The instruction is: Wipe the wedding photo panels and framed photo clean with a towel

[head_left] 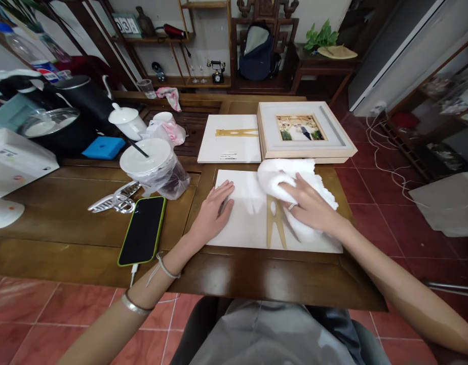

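Note:
A white panel, perhaps a frame's back, lies flat on the wooden table in front of me. On its face is a gold-coloured, fork-shaped stand leg. My left hand rests palm down on the panel's left side, fingers stretched out and holding nothing. Under my right hand is a bunched white cloth, gripped and pressed on the panel's right part. The cloth covers some of the panel and reaches its far edge. A ring shows on one right finger.
Behind lie another white panel with a gold leg and a framed photo. To the left are a phone on a cable, scissors, a lidded cup in a plastic bag, a blue box and a white teapot.

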### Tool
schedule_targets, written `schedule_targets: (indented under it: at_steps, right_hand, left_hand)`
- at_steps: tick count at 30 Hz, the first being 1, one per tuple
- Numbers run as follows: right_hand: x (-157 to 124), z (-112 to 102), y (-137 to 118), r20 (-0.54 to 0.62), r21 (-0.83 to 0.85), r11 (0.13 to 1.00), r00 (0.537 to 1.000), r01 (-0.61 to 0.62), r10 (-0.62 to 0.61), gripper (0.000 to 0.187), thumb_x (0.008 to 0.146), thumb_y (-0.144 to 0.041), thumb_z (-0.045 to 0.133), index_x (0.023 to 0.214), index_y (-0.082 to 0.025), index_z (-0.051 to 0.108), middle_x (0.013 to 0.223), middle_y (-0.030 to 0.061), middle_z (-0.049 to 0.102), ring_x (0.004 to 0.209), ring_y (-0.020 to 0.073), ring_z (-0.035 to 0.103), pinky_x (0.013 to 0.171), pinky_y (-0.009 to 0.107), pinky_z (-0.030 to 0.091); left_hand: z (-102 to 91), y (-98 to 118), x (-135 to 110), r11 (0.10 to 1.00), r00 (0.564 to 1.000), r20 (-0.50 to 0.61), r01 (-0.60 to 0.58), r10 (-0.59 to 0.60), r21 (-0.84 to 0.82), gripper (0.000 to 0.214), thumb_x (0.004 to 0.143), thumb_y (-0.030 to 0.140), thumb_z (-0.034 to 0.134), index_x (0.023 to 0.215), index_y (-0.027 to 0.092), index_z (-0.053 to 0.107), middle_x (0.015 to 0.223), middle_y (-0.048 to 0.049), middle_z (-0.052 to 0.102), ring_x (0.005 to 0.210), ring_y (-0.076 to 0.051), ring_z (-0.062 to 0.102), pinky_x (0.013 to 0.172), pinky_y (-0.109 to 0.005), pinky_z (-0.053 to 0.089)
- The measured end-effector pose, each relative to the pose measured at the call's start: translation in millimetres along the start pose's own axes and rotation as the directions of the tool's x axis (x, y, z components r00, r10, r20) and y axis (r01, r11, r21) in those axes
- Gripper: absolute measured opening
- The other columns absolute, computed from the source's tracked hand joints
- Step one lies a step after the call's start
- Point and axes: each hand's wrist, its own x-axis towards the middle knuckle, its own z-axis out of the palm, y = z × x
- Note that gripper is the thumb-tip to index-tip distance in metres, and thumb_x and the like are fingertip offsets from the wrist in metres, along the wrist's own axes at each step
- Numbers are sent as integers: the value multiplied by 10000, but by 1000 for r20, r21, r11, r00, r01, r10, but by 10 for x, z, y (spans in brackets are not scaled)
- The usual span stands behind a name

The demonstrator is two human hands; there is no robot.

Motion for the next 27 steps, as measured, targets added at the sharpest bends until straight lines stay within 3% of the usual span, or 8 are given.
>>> schedule_targets:
  at_steps: [4,11,14,17,20,23,25,27]
  right_hand:
    - [-109,100,-229,96,-86,989,989,124,-116,474,661,-52,478,1081,-175,660,1515,86,356,1442,362,111,1133,636,122]
    - [-678,20,-674,278,48,989,949,142,-149,457,619,-42,484,997,-197,687,1560,33,255,1449,340,47,1152,616,87]
    - [-842,-104,-743,304,174,972,931,157,-205,421,627,-64,505,974,-230,677,1520,22,356,1439,327,162,1151,603,145]
    - [-884,-209,-646,195,297,950,967,101,-164,350,667,-102,522,954,-238,670,1330,63,579,1302,304,449,1046,491,405]
    - [-782,-229,-430,-23,441,894,994,-82,102,102,782,-230,539,803,-220,638,878,52,676,878,240,644,724,337,537]
    - [-541,-209,-214,-84,550,808,949,-211,305,329,847,-375,547,580,-213,445,562,-30,452,533,145,481,503,275,408]
    - [-352,-210,-112,-133,529,824,939,-203,317,395,865,-395,534,559,-213,362,532,-50,363,486,114,385,477,264,333]
    - [-184,-218,-53,-206,432,891,947,-137,246,361,877,-357,511,576,-211,375,550,-51,379,502,115,399,509,268,344]
  left_hand:
    - [-2,2,-3,1000,1000,-4,-14,14,8,384,932,252,442,1283,142,551,1381,-138,539,1352,-238,425,1145,-490,286]
    - [5,2,0,1000,1000,-1,-17,18,18,381,939,263,432,1277,136,556,1380,-146,538,1351,-249,425,1136,-506,295]
    - [4,1,0,1000,1000,-2,-19,19,18,379,951,257,405,1274,131,558,1374,-149,543,1348,-244,429,1131,-501,306]
    - [6,-6,-1,1000,1000,-6,-21,21,10,377,962,253,375,1272,147,562,1370,-138,550,1345,-238,434,1126,-505,312]
    - [9,-16,-4,1000,1000,-14,-24,24,1,377,964,255,371,1273,154,563,1370,-133,551,1345,-240,434,1127,-512,309]
    - [8,-23,-5,1000,1000,-14,-21,20,-8,376,964,261,376,1277,165,561,1374,-128,549,1347,-242,432,1132,-514,300]
    - [7,-25,-5,1000,1000,-14,-18,18,-14,375,964,266,381,1281,177,559,1376,-122,548,1346,-241,432,1133,-513,298]
    - [6,-25,-5,1000,1000,-17,-19,19,-17,375,964,268,383,1283,181,558,1376,-119,548,1345,-240,434,1132,-509,300]
